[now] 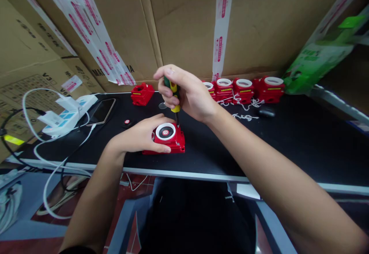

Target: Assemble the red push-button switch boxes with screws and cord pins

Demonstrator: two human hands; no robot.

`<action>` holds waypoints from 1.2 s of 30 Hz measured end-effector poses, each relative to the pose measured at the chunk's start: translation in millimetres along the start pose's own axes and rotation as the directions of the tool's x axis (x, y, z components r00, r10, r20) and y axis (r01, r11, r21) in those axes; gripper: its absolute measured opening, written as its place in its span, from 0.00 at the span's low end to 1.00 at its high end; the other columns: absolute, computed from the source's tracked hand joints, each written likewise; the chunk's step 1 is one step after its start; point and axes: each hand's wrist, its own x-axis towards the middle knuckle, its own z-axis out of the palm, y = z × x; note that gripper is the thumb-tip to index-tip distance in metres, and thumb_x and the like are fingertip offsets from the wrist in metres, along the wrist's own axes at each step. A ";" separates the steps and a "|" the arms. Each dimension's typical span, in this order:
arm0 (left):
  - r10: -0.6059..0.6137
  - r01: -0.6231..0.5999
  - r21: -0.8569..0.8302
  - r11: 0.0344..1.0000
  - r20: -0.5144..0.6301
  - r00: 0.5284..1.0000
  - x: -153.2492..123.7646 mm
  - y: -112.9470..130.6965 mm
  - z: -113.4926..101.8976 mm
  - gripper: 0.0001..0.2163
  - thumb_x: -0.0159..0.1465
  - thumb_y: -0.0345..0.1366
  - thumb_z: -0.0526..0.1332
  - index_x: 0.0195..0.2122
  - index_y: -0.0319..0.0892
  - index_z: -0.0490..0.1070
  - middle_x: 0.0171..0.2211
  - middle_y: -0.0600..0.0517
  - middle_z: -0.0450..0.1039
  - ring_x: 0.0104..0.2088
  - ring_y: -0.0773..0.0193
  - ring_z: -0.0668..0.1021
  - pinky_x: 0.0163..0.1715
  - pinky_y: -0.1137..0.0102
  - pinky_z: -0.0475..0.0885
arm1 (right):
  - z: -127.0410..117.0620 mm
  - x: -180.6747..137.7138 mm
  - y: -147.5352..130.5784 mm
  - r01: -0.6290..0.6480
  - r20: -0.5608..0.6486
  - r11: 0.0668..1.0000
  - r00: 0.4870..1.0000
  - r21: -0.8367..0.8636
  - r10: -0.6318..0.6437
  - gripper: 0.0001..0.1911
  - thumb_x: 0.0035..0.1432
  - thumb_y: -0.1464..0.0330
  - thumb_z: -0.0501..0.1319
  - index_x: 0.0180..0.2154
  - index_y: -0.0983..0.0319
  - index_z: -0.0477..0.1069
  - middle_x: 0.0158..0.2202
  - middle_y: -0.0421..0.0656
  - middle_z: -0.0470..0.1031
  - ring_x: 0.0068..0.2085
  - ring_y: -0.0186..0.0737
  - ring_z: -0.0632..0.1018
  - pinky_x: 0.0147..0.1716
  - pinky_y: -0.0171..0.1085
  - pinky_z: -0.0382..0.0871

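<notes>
A small red device (pixel 168 139) with a white ring and black face lies near the front edge of the black table (pixel 288 138). My left hand (pixel 141 134) wraps round its left side and holds it down. My right hand (pixel 184 92) is closed round a green and yellow screwdriver (pixel 173 92), held upright. Its tip stands on the device's back right corner.
Several more red devices (pixel 243 89) line the back of the table, with white string in front. Another red device (pixel 142 93) sits back left, near a phone (pixel 101 111), a small round part (pixel 127 122) and a white power strip (pixel 69 113) with cables. Cardboard boxes form the back wall.
</notes>
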 end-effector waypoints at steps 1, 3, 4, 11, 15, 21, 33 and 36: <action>-0.013 0.013 -0.008 1.000 -0.001 1.000 -0.4 0.1 0.4 0.37 0.58 0.57 0.78 0.64 0.48 0.74 0.61 0.44 0.76 0.62 0.43 0.78 0.66 0.53 0.75 | 0.2 1.3 1.7 -0.021 0.020 1.000 1.000 0.021 0.021 0.18 0.75 0.53 0.59 0.43 0.61 0.75 0.27 0.33 0.63 0.23 0.30 0.59 0.23 0.33 0.60; -0.030 0.030 -0.021 0.999 -0.006 1.000 -1.3 -0.5 1.1 0.36 0.58 0.56 0.78 0.64 0.48 0.75 0.60 0.44 0.76 0.62 0.43 0.79 0.65 0.53 0.76 | -1.1 3.3 4.0 -0.061 0.035 0.998 0.998 0.033 0.059 0.26 0.75 0.46 0.58 0.43 0.62 0.77 0.28 0.35 0.64 0.24 0.31 0.60 0.24 0.34 0.63; -0.032 0.032 -0.024 0.999 -0.009 0.999 -1.7 -1.1 1.5 0.36 0.58 0.55 0.78 0.64 0.48 0.75 0.60 0.45 0.76 0.62 0.44 0.79 0.64 0.52 0.76 | -2.4 3.7 4.6 -0.074 0.024 0.997 0.997 0.030 0.073 0.28 0.73 0.44 0.59 0.41 0.62 0.78 0.29 0.36 0.66 0.24 0.31 0.62 0.25 0.34 0.65; 0.007 -0.007 -0.027 1.000 -0.016 1.000 -3.6 -1.6 2.8 0.34 0.59 0.54 0.78 0.64 0.49 0.74 0.56 0.46 0.75 0.58 0.47 0.80 0.63 0.54 0.76 | -11.8 -1.0 3.5 -0.025 -0.086 0.999 0.996 -0.027 0.023 0.22 0.58 0.51 0.78 0.37 0.58 0.73 0.35 0.37 0.76 0.30 0.32 0.75 0.32 0.34 0.76; 0.033 -0.033 -0.004 0.999 -0.013 0.999 -4.2 -0.4 2.8 0.35 0.60 0.55 0.78 0.65 0.48 0.74 0.53 0.47 0.75 0.56 0.49 0.80 0.61 0.57 0.76 | -9.6 -2.4 2.3 -0.002 -0.125 0.999 0.992 -0.054 -0.005 0.25 0.57 0.50 0.79 0.36 0.56 0.68 0.31 0.33 0.73 0.27 0.31 0.70 0.28 0.33 0.73; 0.043 -0.043 0.013 0.999 -0.019 0.999 -5.0 -2.4 4.2 0.36 0.61 0.55 0.77 0.67 0.49 0.72 0.60 0.44 0.74 0.63 0.44 0.77 0.65 0.55 0.75 | -5.3 1.4 1.7 -0.064 0.045 0.997 0.997 0.042 0.062 0.31 0.72 0.39 0.57 0.38 0.60 0.73 0.26 0.33 0.64 0.21 0.28 0.59 0.22 0.32 0.62; 0.057 -0.057 -0.021 0.998 -0.011 0.998 -4.4 -4.3 3.5 0.35 0.60 0.54 0.77 0.65 0.48 0.73 0.56 0.46 0.75 0.58 0.47 0.79 0.63 0.57 0.75 | -5.0 -2.1 4.8 -0.016 -0.087 0.999 0.996 -0.043 0.012 0.25 0.54 0.52 0.81 0.35 0.57 0.70 0.30 0.34 0.72 0.25 0.30 0.68 0.25 0.33 0.69; 0.042 -0.042 -0.026 0.999 -0.010 0.999 -4.7 -4.0 3.2 0.35 0.60 0.55 0.77 0.65 0.49 0.73 0.54 0.47 0.75 0.56 0.49 0.80 0.60 0.58 0.77 | -6.4 0.8 1.3 -0.054 -0.050 0.998 0.997 -0.029 0.053 0.25 0.61 0.45 0.75 0.37 0.58 0.73 0.25 0.31 0.64 0.22 0.29 0.61 0.21 0.32 0.62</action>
